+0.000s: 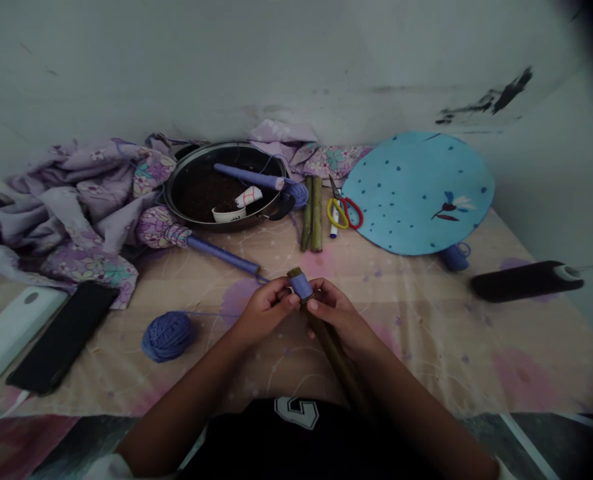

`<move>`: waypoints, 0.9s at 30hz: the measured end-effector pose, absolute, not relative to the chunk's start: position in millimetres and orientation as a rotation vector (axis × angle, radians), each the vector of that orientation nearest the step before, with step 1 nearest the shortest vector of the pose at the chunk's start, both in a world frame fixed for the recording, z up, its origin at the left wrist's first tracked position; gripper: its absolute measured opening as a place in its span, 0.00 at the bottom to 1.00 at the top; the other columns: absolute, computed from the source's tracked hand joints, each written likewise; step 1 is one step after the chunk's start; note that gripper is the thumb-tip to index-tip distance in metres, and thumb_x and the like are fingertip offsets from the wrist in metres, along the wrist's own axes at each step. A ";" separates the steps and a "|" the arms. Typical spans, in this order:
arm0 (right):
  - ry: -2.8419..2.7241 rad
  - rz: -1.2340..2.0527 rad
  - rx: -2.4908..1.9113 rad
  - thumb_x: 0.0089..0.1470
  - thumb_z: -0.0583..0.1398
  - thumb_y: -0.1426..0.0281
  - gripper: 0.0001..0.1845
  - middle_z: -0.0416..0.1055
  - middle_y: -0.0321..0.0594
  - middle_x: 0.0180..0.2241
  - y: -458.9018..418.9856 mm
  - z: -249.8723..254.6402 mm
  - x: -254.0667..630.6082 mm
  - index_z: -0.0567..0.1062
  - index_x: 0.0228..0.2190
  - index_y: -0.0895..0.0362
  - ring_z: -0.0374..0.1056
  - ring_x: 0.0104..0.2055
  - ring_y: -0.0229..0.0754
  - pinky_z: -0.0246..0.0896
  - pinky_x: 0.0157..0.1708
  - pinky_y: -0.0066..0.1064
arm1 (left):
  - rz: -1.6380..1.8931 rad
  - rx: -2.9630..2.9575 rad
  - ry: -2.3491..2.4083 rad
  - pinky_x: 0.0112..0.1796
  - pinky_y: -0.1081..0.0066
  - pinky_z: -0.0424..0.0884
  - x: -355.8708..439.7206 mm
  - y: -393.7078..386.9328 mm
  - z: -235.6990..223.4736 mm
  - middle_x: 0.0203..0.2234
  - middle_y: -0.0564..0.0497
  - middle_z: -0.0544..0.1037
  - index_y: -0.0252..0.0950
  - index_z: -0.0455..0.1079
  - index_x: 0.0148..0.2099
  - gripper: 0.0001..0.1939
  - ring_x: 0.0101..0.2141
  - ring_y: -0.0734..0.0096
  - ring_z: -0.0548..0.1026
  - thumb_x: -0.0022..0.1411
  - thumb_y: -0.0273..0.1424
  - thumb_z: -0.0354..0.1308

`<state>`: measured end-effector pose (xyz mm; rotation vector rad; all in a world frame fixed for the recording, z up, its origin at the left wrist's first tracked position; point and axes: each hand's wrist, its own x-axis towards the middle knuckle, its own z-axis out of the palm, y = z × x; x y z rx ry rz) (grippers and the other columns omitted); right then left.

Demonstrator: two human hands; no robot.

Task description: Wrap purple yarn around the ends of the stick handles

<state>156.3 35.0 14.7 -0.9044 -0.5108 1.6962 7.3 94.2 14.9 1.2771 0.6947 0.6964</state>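
The bamboo stick (334, 345) lies across both hands above the table, tilted with its top end away from the person and a band of purple yarn (301, 285) wound round that end. The left hand (265, 312) is closed round the stick beside the band, and the right hand (335, 313) curls round it just below, the two nearly touching. The lower end of the stick passes close to the right forearm (411, 407) and over the person's black shirt (296, 433). A thin purple strand runs from the hands to a ball of purple yarn (169, 337) on the beige flowered table cover (426, 347). Just ahead lies a purple-wrapped stick (221, 255) with a floral cloth end. Beyond it stand a steel pan (176, 193) of dark material holding another wrapped stick (249, 177), two bamboo pieces (311, 213), and red-and-yellow-handled scissors (345, 212) beside a round blue card (401, 193). A black phone (63, 337) lies at the left, a black roller (526, 280) at the right, and crumpled lilac floral fabric (71, 213) against the wall
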 end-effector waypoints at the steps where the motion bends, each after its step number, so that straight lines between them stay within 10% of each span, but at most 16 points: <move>1: -0.488 1.684 -0.919 0.43 0.68 0.66 0.18 0.69 0.32 0.25 35.1 14.7 156.7 0.67 0.35 0.56 0.67 0.23 0.34 0.66 0.17 0.23 | 0.693 1.269 0.696 0.29 0.75 0.66 7.3 94.0 14.5 0.25 0.52 0.73 0.31 0.68 0.42 0.18 0.26 0.74 0.71 0.56 0.40 0.59; 27: -0.437 1.657 -0.920 0.41 0.69 0.63 0.25 0.72 0.36 0.32 35.5 18.3 156.0 0.65 0.39 0.53 0.70 0.28 0.39 0.69 0.21 0.28 | 0.676 1.214 0.755 0.28 0.75 0.63 4.7 94.6 12.1 0.23 0.54 0.69 0.31 0.67 0.43 0.21 0.25 0.74 0.69 0.54 0.42 0.60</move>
